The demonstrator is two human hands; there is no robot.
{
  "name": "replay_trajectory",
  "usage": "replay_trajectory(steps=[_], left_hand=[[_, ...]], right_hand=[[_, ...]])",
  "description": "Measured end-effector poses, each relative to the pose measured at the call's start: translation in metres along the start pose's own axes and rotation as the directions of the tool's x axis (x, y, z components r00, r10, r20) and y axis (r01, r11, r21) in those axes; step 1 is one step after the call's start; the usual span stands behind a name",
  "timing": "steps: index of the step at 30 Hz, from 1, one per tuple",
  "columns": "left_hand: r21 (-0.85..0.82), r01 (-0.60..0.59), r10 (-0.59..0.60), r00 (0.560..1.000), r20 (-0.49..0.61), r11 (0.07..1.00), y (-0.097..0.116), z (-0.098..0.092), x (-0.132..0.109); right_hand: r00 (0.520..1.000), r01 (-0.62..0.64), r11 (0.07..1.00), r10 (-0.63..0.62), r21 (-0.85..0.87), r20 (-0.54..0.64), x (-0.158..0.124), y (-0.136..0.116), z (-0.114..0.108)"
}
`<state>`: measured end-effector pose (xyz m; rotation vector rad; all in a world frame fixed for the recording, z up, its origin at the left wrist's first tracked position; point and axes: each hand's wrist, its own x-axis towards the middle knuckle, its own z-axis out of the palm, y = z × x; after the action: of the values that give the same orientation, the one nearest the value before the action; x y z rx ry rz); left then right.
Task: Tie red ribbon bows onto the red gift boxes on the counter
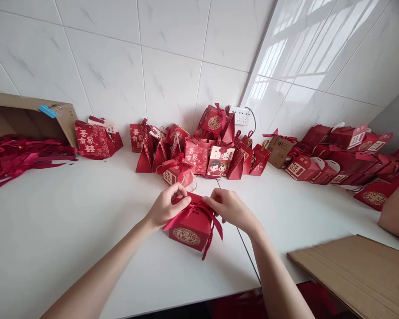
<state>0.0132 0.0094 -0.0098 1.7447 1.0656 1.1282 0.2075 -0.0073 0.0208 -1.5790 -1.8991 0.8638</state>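
A red gift box (193,223) with a round gold emblem stands on the white table in front of me. Around its top runs a dark red ribbon (195,206), tied at the front, with tails hanging to both sides. My left hand (166,206) is closed at the bow's left side, thumb and fingers pinching the ribbon. On the other side my right hand (232,208) also pinches the ribbon, thumb against fingers. A twisted red cord (209,243) hangs down the box's right corner. Just behind stands a smaller red box (176,175) with a bow.
Assorted red gift boxes (197,157) stand along the tiled wall, near a power strip (239,116). Loose ribbons (23,153) spill from a cardboard box (64,119) at left. More red boxes (349,164), another person's arm (397,212) and a cardboard sheet (359,270) are at right.
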Motion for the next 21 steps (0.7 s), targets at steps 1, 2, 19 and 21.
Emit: replay_trajectory(steps=[1,2,19,21], left_hand=[[0.025,0.005,-0.005,1.0,0.0,1.0,0.001,0.001,-0.001],[0.047,0.009,-0.009,1.0,-0.007,0.999,0.002,0.003,-0.002],[0.524,-0.433,0.441,0.89,0.117,0.734,0.021,0.007,-0.02],[0.421,-0.446,0.399,0.895,0.199,0.79,0.018,0.01,-0.019]], right_hand=[[1.0,0.013,0.999,-0.011,0.047,-0.025,-0.003,0.003,0.003],[0.999,0.018,0.995,-0.014,0.101,-0.039,-0.004,0.006,0.004],[0.943,-0.1,0.987,0.135,0.127,-0.305,-0.078,0.018,0.019],[0.944,-0.091,0.986,0.13,0.137,-0.304,-0.085,0.011,0.019]])
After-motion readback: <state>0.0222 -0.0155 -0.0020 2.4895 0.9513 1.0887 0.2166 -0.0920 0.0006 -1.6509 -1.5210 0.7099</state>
